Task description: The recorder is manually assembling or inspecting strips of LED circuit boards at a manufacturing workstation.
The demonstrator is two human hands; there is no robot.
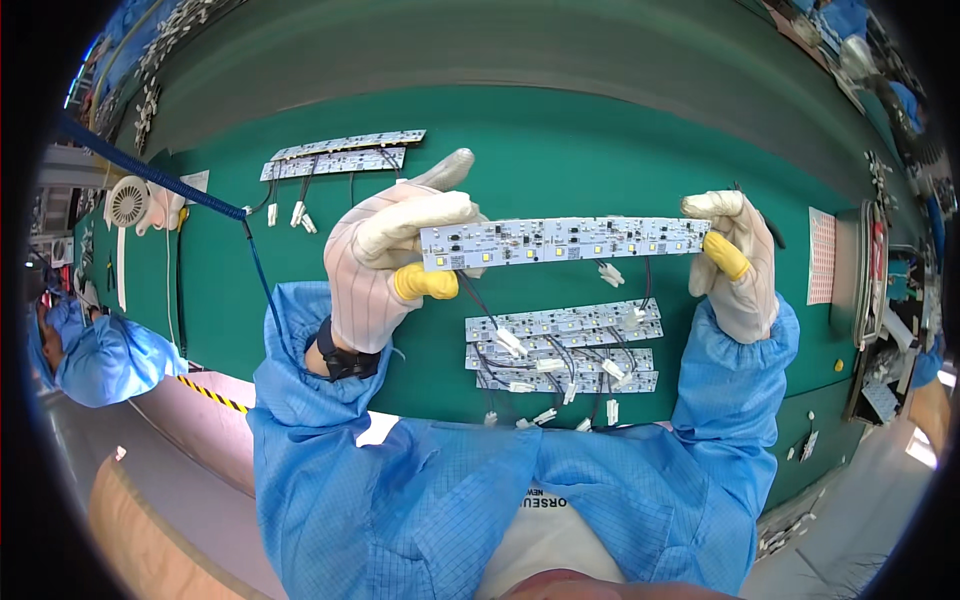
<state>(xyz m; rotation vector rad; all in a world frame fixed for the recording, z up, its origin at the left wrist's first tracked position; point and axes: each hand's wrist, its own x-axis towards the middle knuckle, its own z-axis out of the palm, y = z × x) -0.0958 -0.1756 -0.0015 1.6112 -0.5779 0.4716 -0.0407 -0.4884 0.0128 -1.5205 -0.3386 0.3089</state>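
Note:
A long white LED circuit board [565, 240] is held up level above the green mat, its component side showing. Its left end is pinched in my left hand [385, 250], gloved in white with a yellow thumb cover. My right hand [737, 262], gloved the same way, grips the right end between fingers and thumb. Dark wires with white plugs [511, 342] hang beneath the board. Nearer to me, several similar LED boards [562, 322] lie in a stack, their wires and white connectors spread over them. Both sleeves are blue, and a dark band circles my left wrist.
Further LED boards [340, 160] lie at the far left on the green mat [560, 130]. A blue coiled cord [150, 170] runs near my left arm. At the left is a small white fan [130, 203]; a printed sheet [821, 255] and metal trays [858, 270] are at the right.

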